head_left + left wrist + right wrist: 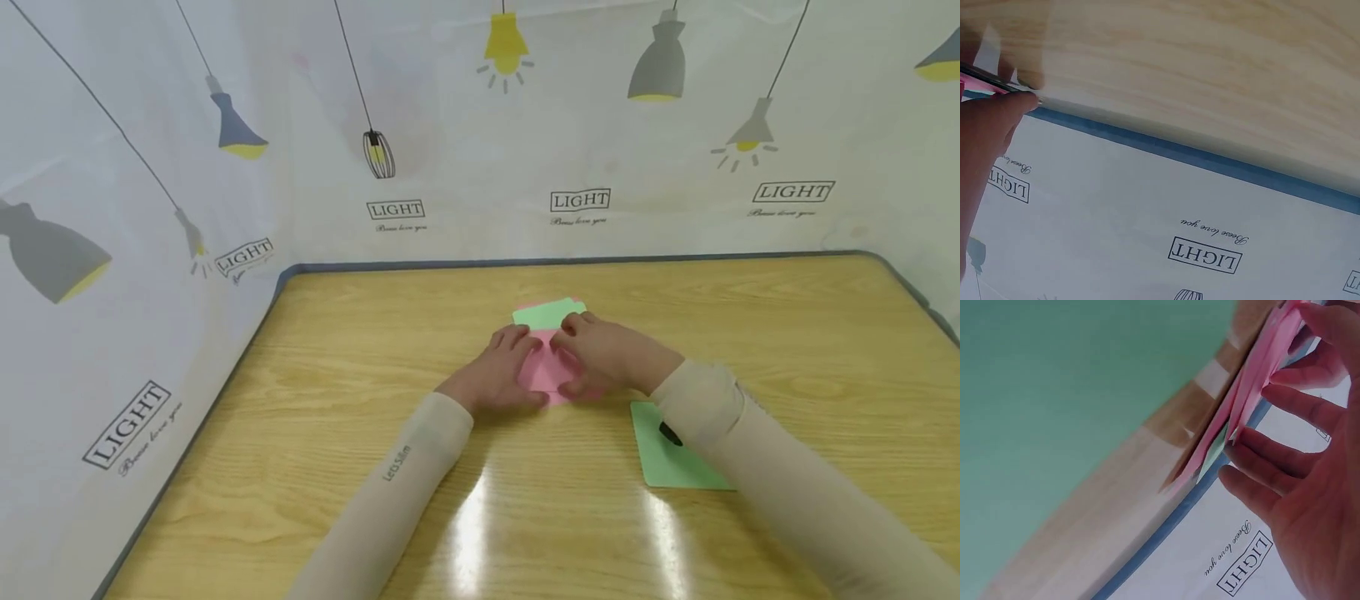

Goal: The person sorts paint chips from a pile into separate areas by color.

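On the table lies a stack of folded pink paper point(542, 372), with a strip of green paper point(551, 314) at its far end. My left hand point(504, 372) grips the left side of the pink paper, thumb near and fingers farther off. Its thumb shows at the paper's edge in the left wrist view. From the right side my right hand point(609, 357) holds the same paper with bent fingers. In the right wrist view the pink layers point(1250, 381) stand slightly apart, with a bit of green paper point(1215, 450) between them near the fingertips.
A larger green sheet point(660, 467) lies to the right, partly under my right forearm, with a small black thing point(670, 433) on it. The wood-grain table point(360, 433) meets a white lamp-printed cloth wall point(465, 167) along a dark blue edge.
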Tool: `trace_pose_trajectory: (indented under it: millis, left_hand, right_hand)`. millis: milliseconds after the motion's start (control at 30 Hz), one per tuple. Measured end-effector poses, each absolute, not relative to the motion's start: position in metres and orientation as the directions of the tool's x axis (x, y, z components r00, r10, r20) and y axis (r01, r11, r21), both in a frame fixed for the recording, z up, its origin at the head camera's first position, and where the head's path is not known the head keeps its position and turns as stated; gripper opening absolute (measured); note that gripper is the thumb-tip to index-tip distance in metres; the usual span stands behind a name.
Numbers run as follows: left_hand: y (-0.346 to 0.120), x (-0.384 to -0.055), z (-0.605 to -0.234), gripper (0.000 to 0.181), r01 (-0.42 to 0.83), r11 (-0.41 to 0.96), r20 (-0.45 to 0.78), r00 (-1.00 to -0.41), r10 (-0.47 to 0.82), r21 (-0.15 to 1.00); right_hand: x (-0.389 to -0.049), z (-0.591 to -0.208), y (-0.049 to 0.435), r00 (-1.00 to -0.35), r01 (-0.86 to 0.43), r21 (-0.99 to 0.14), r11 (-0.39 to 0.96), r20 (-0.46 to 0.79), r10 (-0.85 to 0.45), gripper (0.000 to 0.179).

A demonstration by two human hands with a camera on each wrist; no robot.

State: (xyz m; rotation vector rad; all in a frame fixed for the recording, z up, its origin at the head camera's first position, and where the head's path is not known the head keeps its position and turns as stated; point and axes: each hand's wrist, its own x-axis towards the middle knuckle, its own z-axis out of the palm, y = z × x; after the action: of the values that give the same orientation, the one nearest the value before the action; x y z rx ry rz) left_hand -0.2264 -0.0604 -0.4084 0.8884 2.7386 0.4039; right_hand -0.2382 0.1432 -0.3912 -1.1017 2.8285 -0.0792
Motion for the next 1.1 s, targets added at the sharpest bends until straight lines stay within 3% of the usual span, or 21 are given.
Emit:
trace_pose_trajectory:
  millis: [433, 633, 833, 1100]
  left_hand:
    - [-0.066, -0.229, -0.403, 0.086, 0.570, 0.761, -0.026, -0.795, 0.606, 0.310]
    - [-0.075, -0.222, -0.393, 0.085, 0.583, 0.756, -0.047, -0.782, 0.622, 0.297]
    - [-0.094, -0.202, -0.374, 0.078, 0.645, 0.727, -0.075, -0.734, 0.675, 0.235]
    - [-0.119, -0.160, -0.373, 0.067, 0.646, 0.704, -0.108, -0.709, 0.697, 0.296]
  right_hand:
    - [-0.229, -0.385, 0.139, -0.733, -0.673, -0.131, 0.728, -0.016, -0.680, 0.072]
    - [-0.218, -0.380, 0.132, -0.727, -0.669, -0.208, 0.713, -0.014, -0.686, 0.074]
    - [-0.197, -0.372, 0.114, -0.701, -0.693, -0.245, 0.678, 0.013, -0.713, 0.072]
    - [-0.159, -0.379, 0.084, -0.635, -0.762, -0.191, 0.619, 0.030, -0.772, 0.071]
